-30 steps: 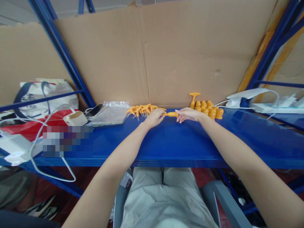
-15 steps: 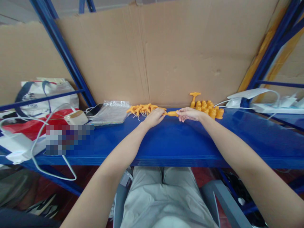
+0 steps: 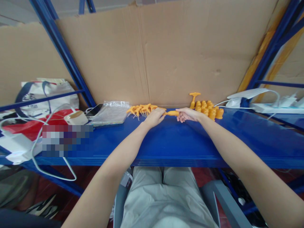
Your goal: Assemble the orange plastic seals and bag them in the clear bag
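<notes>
Between my hands a yellow corkscrew point(image 3: 172, 113) lies sideways, held just over the blue shelf point(image 3: 175, 139). My left hand point(image 3: 155, 117) is closed on its handle end, which the fingers mostly hide. The fingers of my right hand point(image 3: 186, 114) pinch the other end of its yellow body. Left of my left hand is a pile of yellow handles point(image 3: 142, 109) with metal spirals sticking out. Beyond my right hand stand several yellow sleeves point(image 3: 209, 109) in rows, and at their back left one upright yellow corkscrew point(image 3: 194, 98) with a T-shaped top.
Clear plastic bags point(image 3: 110, 113) lie left of the pile, beside a phone point(image 3: 96, 110). Farther left are a white charger point(image 3: 76, 118), cables and a cloth bag point(image 3: 47, 95). A white power strip point(image 3: 273, 107) lies at right. Cardboard point(image 3: 178, 57) walls the back.
Both hands stay in place on the corkscrew. The fingers of my right hand shift their grip around its end; the piles are unchanged.
</notes>
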A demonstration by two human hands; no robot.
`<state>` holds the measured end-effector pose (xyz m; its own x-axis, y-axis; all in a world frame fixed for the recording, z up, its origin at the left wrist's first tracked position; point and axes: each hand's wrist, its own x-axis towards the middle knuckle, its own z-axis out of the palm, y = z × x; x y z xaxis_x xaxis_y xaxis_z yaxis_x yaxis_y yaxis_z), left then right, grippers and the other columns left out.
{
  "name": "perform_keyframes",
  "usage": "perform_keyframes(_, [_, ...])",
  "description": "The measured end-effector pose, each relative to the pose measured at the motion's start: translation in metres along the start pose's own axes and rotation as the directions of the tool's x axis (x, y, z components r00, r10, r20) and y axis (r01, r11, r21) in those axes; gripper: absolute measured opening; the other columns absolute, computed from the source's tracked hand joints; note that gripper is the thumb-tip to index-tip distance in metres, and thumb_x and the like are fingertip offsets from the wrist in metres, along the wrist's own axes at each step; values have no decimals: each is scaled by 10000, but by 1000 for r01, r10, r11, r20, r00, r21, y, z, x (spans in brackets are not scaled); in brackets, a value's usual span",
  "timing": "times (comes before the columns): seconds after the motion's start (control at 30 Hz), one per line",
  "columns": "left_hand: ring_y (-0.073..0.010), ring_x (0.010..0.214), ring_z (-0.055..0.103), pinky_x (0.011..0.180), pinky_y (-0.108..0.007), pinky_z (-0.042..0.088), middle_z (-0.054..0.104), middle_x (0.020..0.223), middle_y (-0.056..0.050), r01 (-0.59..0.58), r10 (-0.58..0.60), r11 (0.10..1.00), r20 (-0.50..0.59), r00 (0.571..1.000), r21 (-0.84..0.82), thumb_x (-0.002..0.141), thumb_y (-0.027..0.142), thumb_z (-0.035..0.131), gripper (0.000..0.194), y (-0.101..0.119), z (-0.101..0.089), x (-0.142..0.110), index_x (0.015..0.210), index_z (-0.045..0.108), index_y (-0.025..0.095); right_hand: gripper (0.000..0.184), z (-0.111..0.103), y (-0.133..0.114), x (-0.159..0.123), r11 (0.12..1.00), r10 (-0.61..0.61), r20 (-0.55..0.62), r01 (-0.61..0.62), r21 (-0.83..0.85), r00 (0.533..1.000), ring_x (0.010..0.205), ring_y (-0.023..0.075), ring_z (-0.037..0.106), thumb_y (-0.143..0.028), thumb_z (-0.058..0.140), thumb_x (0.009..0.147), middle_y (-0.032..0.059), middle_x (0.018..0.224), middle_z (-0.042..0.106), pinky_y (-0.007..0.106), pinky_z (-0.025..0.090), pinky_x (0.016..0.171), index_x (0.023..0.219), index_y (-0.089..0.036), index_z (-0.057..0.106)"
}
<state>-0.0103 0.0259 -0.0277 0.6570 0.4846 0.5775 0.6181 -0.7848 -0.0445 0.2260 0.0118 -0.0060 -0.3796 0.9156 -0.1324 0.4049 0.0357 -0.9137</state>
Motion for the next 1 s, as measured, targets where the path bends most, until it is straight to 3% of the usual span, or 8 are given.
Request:
perform_keyframes(0.07, [-240,995,648,928,-427,513,711,1045,-95,6,-7,1000,-12,1000,-17,901,151,521,117,1,0,1,955,619,184,458,8,-2,2,991,-77,-149,60,-115,986,481,136,540,-409,338,1038,75,668,683,267,453,561,730,-173,582])
perform_keyframes(0.17, [-230,975,639,921,-415,513,705,1022,-82,7,-9,999,-34,999,-42,901,156,520,111,5,0,1,948,614,190,447,21,-4,7,891,-334,-381,158,-425,862,613,174,622,-440,332,1037,86,737,701,280,478,671,755,-186,568])
perform_keyframes(0.23, [-227,966,632,913,-408,513,701,1005,-78,4,-6,999,-47,999,-44,904,163,520,104,7,0,2,944,612,192,458,26,-4,8,801,-453,-437,140,-582,777,812,225,682,-419,307,1040,119,833,726,301,480,795,761,-186,586])
perform_keyframes(0.33, [-227,954,624,907,-404,508,694,980,-81,-22,20,999,-54,998,-33,911,165,515,100,9,-1,1,935,610,186,448,28,-4,9,752,-478,-471,68,-656,741,960,265,686,-332,276,1031,148,916,738,320,464,873,780,-182,616])
perform_keyframes(0.53, [-230,934,617,876,-396,500,679,961,-95,-102,103,994,-68,992,26,939,175,481,127,12,-3,1,937,609,175,433,31,-10,4,892,-289,-536,20,-452,794,584,178,600,-247,319,993,63,534,596,249,445,612,650,-180,575])
perform_keyframes(0.73, [-233,923,619,852,-387,502,679,941,-88,-89,90,996,-56,994,20,908,163,514,91,11,0,3,928,602,178,492,31,-21,-7,992,28,-425,-78,-101,905,297,69,264,-358,321,1047,-46,348,369,213,194,358,636,-169,516])
perform_keyframes(0.87, [-217,902,627,851,-387,511,689,927,-70,-65,64,998,-56,996,-17,887,145,530,82,5,3,3,906,600,183,418,14,-20,-13,999,18,-211,-23,-22,977,379,87,477,-483,433,1022,21,548,614,192,343,391,831,-149,596])
perform_keyframes(1.0, [-213,940,639,875,-388,517,704,988,-81,-36,35,999,-50,998,-22,883,129,534,107,0,2,2,941,611,175,151,-1,-11,-14,994,-99,-94,104,43,991,603,111,649,-272,691,907,48,802,729,197,495,554,972,-168,603])
